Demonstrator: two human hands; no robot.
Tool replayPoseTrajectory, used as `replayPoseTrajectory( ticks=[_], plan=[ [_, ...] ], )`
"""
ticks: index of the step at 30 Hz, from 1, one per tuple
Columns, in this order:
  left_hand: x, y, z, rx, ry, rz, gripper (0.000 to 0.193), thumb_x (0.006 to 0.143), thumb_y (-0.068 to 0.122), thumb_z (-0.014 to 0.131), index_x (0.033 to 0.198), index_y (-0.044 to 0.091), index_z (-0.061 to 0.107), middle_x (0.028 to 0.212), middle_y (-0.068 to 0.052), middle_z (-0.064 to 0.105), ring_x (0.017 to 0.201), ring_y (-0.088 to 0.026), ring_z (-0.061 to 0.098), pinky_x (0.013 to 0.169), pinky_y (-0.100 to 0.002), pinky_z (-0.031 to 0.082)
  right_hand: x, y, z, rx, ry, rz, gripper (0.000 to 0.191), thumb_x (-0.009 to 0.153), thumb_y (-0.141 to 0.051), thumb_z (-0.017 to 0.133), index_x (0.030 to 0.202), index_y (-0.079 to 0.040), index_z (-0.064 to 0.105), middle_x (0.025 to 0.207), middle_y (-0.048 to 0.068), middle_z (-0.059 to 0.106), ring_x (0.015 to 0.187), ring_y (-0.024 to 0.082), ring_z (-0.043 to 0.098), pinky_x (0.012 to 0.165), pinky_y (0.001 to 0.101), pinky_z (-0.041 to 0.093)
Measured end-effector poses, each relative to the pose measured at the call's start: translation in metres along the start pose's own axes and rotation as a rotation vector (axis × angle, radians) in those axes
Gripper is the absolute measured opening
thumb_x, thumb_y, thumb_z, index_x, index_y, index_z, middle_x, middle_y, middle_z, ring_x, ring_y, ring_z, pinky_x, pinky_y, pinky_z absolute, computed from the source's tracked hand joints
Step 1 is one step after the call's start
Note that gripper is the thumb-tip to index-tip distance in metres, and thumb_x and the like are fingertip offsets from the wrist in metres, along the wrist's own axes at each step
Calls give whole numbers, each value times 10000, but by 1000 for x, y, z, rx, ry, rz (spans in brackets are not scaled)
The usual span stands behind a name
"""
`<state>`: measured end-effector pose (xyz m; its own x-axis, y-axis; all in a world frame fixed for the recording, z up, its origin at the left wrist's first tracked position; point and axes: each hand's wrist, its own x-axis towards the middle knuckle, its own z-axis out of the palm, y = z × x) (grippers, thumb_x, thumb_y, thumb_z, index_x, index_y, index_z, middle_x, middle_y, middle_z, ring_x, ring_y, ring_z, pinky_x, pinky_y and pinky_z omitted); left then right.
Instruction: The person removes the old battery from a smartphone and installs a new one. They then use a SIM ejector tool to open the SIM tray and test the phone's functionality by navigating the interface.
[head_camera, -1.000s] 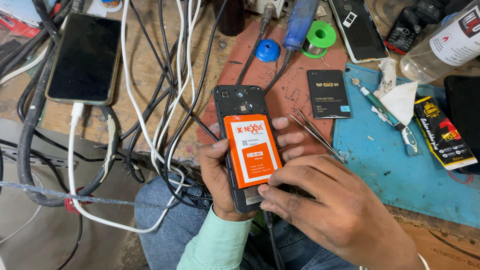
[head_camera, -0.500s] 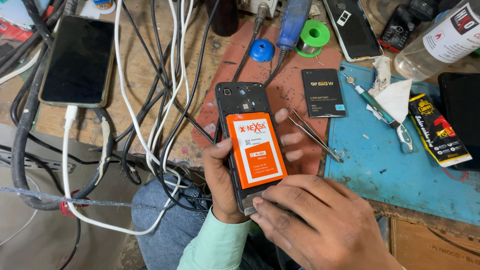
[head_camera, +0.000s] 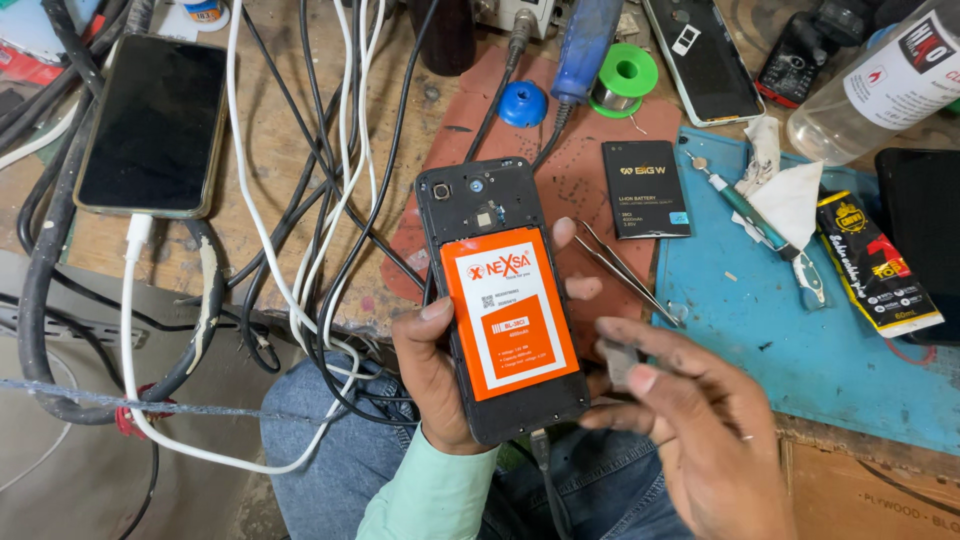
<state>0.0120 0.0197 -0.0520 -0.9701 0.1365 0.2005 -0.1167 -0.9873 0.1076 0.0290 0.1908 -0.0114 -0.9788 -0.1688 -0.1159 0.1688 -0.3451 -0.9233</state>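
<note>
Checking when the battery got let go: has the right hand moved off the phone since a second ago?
Yes. The right hand has lifted off the orange battery and drawn back right, toward the blue mat; the left hand holds the phone.

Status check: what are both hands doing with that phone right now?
Left hand grips open-backed phone, orange battery seated. Right hand apart, beside phone. Tweezers lie just behind.

Worn wooden worktop (head_camera: 270, 150), scratched; blue mat (head_camera: 800, 340) toward right edge; reddish mat (head_camera: 590, 170) centre; grey floor (head_camera: 70, 480) below left edge.
</note>
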Motion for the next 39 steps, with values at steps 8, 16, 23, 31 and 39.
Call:
replayPoseTrajectory(
  ticks=[8, 16, 23, 31, 39],
  plan=[
    [-3, -8, 2, 194, 77, 37, 797, 961, 400, 481, 1609, -41, 332, 1613, -291, 435, 1242, -383, 623, 946, -455, 590, -2, 27, 4, -21, -76, 368, 423, 826, -141, 792, 1173, 75, 685, 988, 144, 768, 822, 197, 720, 699, 364, 610],
    [-1, -9, -1, 227, 80, 13, 832, 940, 439, 494, 1588, -63, 349, 1587, -295, 461, 1106, -342, 668, 952, -447, 593, -2, 32, 14, 36, 22, 323, 350, 824, -118, 772, 1118, 56, 695, 969, 107, 767, 812, 166, 710, 694, 343, 589],
    [-2, -8, 0, 228, 111, -26, 867, 951, 484, 491, 1584, -97, 376, 1385, -363, 494, 1069, -342, 681, 941, -449, 594, -1, 29, 20, 2, 47, 257, 321, 837, -127, 758, 1100, 49, 705, 957, 93, 756, 794, 151, 687, 618, 338, 560],
    [2, -10, 0, 295, 102, 34, 884, 908, 474, 545, 1570, -88, 379, 1547, -293, 500, 1084, -308, 670, 928, -431, 587, 2, 31, 21, 28, 53, 263, 290, 845, -109, 755, 1075, 58, 698, 903, 103, 742, 754, 152, 668, 587, 335, 533],
    [4, -14, 3, 340, 110, 98, 900, 871, 433, 613, 1543, -117, 373, 1533, -328, 492, 1058, -329, 676, 948, -457, 590, 2, 39, 15, 132, 27, 89, 227, 927, -36, 719, 1090, 112, 665, 1077, 110, 700, 980, 157, 656, 894, 330, 527]
  ],
)
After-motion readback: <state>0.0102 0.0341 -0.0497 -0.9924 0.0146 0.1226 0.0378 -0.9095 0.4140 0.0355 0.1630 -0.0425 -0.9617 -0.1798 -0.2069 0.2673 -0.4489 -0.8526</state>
